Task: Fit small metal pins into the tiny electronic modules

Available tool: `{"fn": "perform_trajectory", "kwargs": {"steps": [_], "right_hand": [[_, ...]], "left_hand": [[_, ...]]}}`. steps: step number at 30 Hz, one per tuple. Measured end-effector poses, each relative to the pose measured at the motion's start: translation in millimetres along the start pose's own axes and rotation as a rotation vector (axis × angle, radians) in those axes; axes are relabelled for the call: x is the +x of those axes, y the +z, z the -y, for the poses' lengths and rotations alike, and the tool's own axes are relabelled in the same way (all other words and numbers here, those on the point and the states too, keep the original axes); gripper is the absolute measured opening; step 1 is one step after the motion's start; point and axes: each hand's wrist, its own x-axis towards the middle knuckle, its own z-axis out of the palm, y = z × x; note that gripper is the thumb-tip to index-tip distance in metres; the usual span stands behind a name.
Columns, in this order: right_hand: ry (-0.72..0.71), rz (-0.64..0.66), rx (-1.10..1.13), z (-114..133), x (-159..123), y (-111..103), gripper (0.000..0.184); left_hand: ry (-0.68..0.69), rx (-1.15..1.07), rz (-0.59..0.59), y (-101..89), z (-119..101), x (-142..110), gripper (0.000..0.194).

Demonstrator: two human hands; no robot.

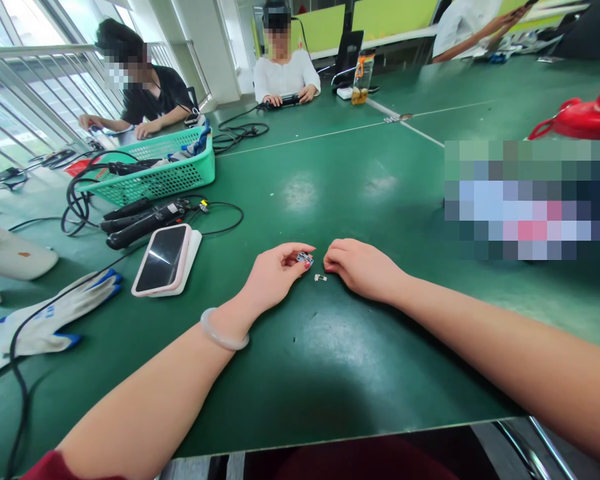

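Between the thumb and fingers of my left hand (pixel 279 270) is a small grey metal part (pixel 305 259) with cut-outs; its exact kind is too small to tell. On the green table (pixel 360 347), just below the gap between my hands, lies a tiny pale metal piece (pixel 321 278). My right hand (pixel 357 265) rests on its side to the right of that piece, fingers curled and closed. Whatever those fingers may hold is hidden from view. A pale bangle (pixel 225 333) circles my left wrist.
Left of my hands lie a phone (pixel 163 259), a white-and-blue glove (pixel 55 317), black cabled tools (pixel 145 220) and a green basket (pixel 160 173). A bottle (pixel 363 79) stands farther back. A red object (pixel 585 117) is at right. Several people sit around the table.
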Motion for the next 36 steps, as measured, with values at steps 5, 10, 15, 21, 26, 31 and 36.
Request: {"fn": "perform_trajectory", "kwargs": {"steps": [5, 10, 15, 21, 26, 31, 36], "right_hand": [[0.049, -0.065, 0.042, 8.0, -2.2, -3.3, 0.015], [-0.041, -0.204, 0.128, 22.9, -3.0, -6.7, 0.015], [-0.09, -0.237, 0.073, 26.4, -3.8, -6.8, 0.018], [-0.061, -0.259, 0.144, 21.8, -5.3, -9.4, 0.018], [-0.018, -0.09, 0.116, 17.1, -3.4, -4.4, 0.013], [-0.012, -0.031, 0.109, 16.4, -1.2, -0.3, 0.014], [0.02, 0.003, 0.104, 16.4, -1.3, -1.5, 0.012]], "left_hand": [[0.058, 0.268, -0.055, -0.1, -8.3, -5.1, 0.023], [0.126, 0.334, -0.025, 1.9, -15.2, -8.8, 0.022], [0.165, 0.356, -0.015, 2.7, -17.9, -9.6, 0.02], [0.13, 0.377, -0.064, -0.4, -15.6, -7.5, 0.019], [0.061, 0.4, -0.133, -2.7, -9.8, -4.7, 0.017], [0.045, 0.402, -0.121, -3.3, -5.8, -3.7, 0.017], [0.058, 0.415, -0.111, -3.0, -5.0, -3.5, 0.019]]}}
